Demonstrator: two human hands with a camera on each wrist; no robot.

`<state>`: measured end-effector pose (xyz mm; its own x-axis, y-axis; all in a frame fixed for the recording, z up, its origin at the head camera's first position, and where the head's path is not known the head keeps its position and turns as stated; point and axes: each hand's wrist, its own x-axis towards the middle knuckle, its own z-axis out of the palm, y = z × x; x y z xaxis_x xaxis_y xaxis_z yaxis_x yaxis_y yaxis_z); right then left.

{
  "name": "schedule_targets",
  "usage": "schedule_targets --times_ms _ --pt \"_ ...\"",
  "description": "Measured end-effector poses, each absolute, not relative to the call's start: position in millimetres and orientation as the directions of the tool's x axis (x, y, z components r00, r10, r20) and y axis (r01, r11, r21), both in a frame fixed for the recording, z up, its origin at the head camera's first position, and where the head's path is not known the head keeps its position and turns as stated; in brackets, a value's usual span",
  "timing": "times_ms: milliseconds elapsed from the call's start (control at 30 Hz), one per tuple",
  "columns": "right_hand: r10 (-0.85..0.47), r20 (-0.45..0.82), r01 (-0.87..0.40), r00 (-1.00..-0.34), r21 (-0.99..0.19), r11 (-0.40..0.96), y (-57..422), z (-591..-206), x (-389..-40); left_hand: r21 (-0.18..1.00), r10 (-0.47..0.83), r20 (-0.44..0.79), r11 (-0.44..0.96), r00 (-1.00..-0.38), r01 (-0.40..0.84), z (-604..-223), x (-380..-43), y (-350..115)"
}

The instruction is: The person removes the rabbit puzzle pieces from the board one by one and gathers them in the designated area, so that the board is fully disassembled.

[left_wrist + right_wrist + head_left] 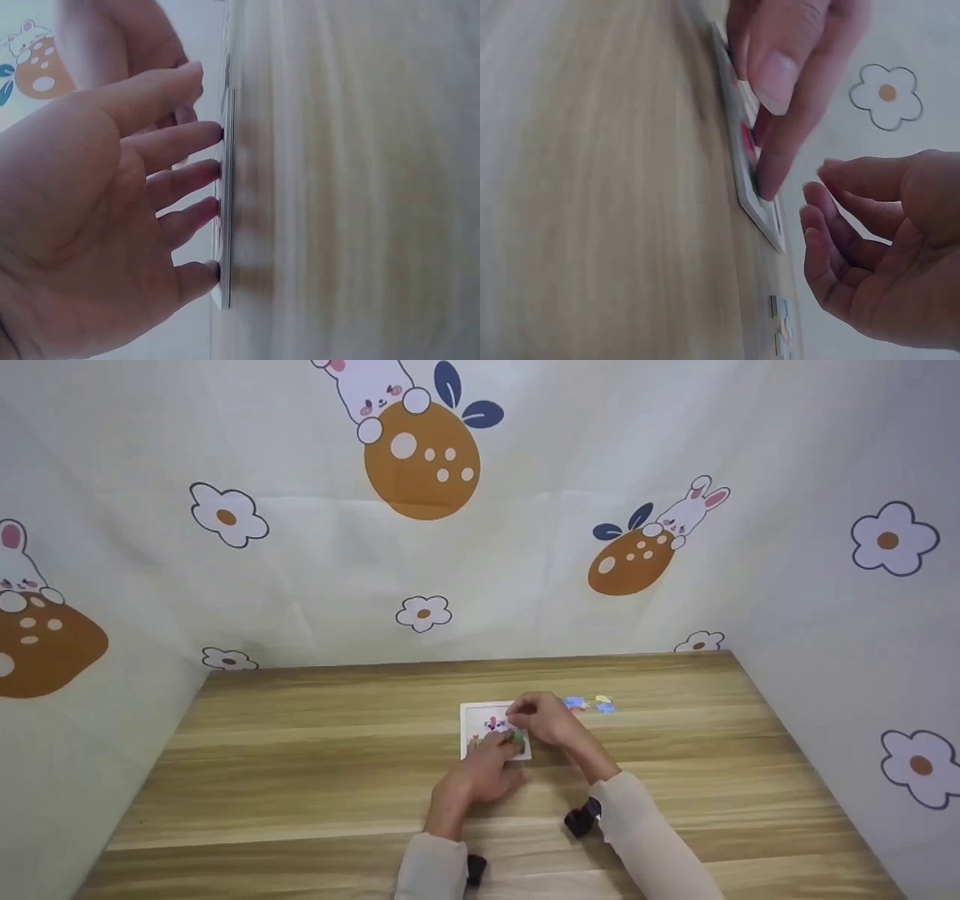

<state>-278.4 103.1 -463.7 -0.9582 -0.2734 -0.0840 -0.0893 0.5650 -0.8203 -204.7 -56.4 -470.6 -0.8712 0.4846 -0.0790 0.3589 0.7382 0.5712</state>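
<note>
A small square jigsaw puzzle board (463, 727) with a white border lies flat on the table, with colourful pieces (493, 725) inside it. My left hand (489, 769) reaches over its near side, spread fingertips touching the surface; in the left wrist view several fingertips of that hand (82, 217) meet the board's top (229, 225). Above the board's right side hovers my right hand (544, 720), its fingers bent loosely. In the right wrist view this hand (892, 255) shows a gap between thumb and fingers, with no piece visible there.
Loose jigsaw pieces (575, 703) lie to the right of the board, beyond my right hand, with another blue and yellow piece (605, 704) beside them. The wood-grain table (315, 750) is bordered by a pale curtain (322, 585) printed with rabbits and flowers.
</note>
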Motion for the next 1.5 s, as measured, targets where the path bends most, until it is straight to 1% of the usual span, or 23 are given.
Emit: schedule_targets --times_ms 100,233,333,500,633,700,867,967,1233,1367,1500 --pt "-0.275 -0.076 -0.102 -0.959 -0.808 0.580 97.0 -463.1 -283.7 0.549 0.465 -0.092 0.761 -0.881 0.344 -470.8 -202.6 -55.3" --pt "-0.288 -0.101 -0.092 -0.952 -0.805 0.586 94.0 -466.8 -292.1 0.513 0.445 -0.143 0.797 -0.884 0.319 -469.3 -202.3 -53.7" --pt "-0.326 -0.092 -0.123 -0.941 -0.804 0.581 94.3 -472.7 -298.3 0.487 0.439 -0.165 0.815 -0.883 0.314 -465.7 -203.9 -51.2" --pt "-0.379 -0.063 -0.180 -0.923 -0.799 0.573 95.4 -476.4 -302.4 0.443 0.453 -0.139 0.824 -0.881 0.354 -464.6 -203.7 -49.5" --pt "-0.403 -0.063 -0.197 -0.913 -0.797 0.571 91.9 -471.9 -300.0 0.398 0.459 -0.096 0.831 -0.883 0.389 -469.1 -201.2 -51.2" --pt "-0.408 -0.064 -0.201 -0.911 -0.794 0.573 89.4 -470.1 -299.1 0.349 0.453 -0.075 0.846 -0.888 0.402 -469.3 -198.9 -51.5" --pt "-0.381 -0.080 -0.169 -0.921 -0.799 0.577 86.2 -469.6 -296.1 0.148 0.437 -0.034 0.891 -0.899 0.428 -466.6 -191.6 -47.0" --pt "-0.357 -0.107 -0.131 -0.928 -0.803 0.581 85.8 -470.5 -292.9 0.092 0.436 -0.042 0.897 -0.899 0.431 -467.4 -187.0 -43.5" --pt "-0.336 -0.135 -0.100 -0.932 -0.796 0.597 84.8 -473.5 -289.1 0.037 0.393 -0.095 0.920 -0.915 0.391 -474.1 -176.3 -36.7" --pt "-0.329 -0.136 -0.096 -0.935 -0.793 0.602 83.8 -473.6 -289.7 0.063 0.368 -0.117 0.930 -0.923 0.363 -474.8 -175.2 -34.8" --pt "-0.348 -0.094 -0.146 -0.933 -0.785 0.602 83.0 -473.1 -290.6 0.082 0.361 -0.129 0.932 -0.924 0.353 -474.3 -175.8 -33.9"
